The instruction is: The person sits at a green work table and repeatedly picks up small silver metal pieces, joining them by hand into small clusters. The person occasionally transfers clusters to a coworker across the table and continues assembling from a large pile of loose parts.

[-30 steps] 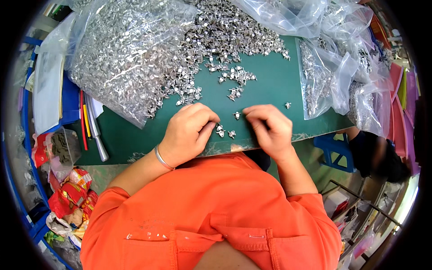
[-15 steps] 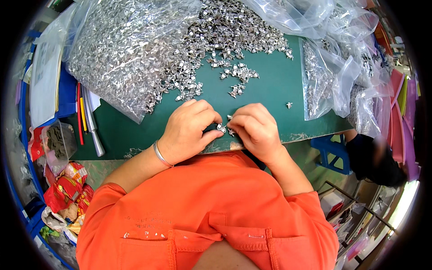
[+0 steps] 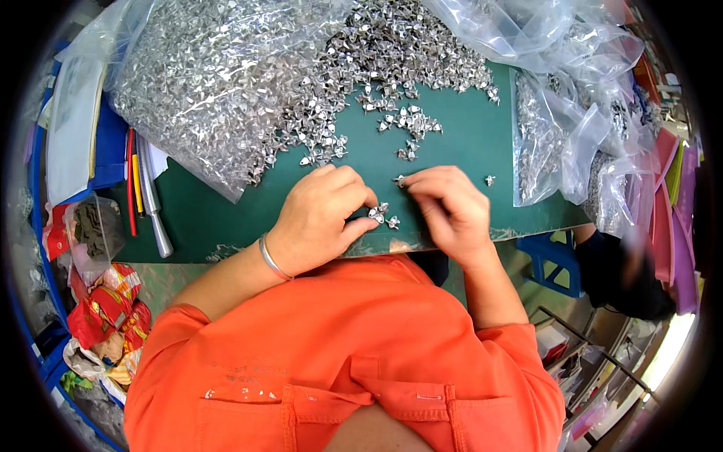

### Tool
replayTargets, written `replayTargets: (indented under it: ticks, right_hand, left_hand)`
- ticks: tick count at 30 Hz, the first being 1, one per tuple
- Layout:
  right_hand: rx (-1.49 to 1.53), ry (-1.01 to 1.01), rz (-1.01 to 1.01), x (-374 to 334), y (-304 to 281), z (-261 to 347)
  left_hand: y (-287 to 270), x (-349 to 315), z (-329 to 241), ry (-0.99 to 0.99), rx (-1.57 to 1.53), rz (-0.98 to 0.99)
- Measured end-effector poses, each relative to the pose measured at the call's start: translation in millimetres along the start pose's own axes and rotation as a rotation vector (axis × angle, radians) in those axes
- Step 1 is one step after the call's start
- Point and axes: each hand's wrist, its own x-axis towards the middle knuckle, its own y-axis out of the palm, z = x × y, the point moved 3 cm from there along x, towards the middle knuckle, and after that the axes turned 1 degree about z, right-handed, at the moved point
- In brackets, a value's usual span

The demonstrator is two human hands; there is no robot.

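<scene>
Silvery small metal pieces lie on the green tabletop between the two hands — right at its near edge. The left hand is curled, fingertips pinching at them; the right hand is bent, fingers closed on one piece near its tip. Beyond them a heap of pieces spills from a clear plastic bag.

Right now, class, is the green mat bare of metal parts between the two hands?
No: a few small metal parts lie on the green mat between the left hand and the right hand.
</scene>
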Motion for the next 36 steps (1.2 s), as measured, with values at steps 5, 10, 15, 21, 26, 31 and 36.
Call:
replayTargets:
  ticks: [5, 10, 15, 21, 26, 31, 36]
  right_hand:
    - [0.047, 0.239, -0.187, -6, 1, -7]
    - [-0.087, -0.015, -0.006, 3, 13, -1]
    - [-0.021, -0.123, 0.057, 2, 12, 8]
    - [-0.207, -0.104, -0.121, 27, 14, 1]
    - [-0.208, -0.144, 0.028, 19, 13, 1]
    - [0.002, 0.099, -0.150, 4, -2, -4]
    - [-0.017, 0.098, -0.028, 12, 10, 3]
  left_hand:
    - [0, 2, -2, 0.018, -0.009, -0.018]
    - [-1, 2, -1, -0.012, -0.004, -0.007]
    - [0, 1, -1, -0.019, -0.010, -0.005]
    - [-1, 1, 0, -0.016, -0.010, -0.002]
    - [-1, 1, 0, -0.009, -0.010, -0.002]
    - [0, 1, 1, -0.011, -0.019, -0.005]
    - [0, 1, 0, -0.015, -0.012, -0.001]
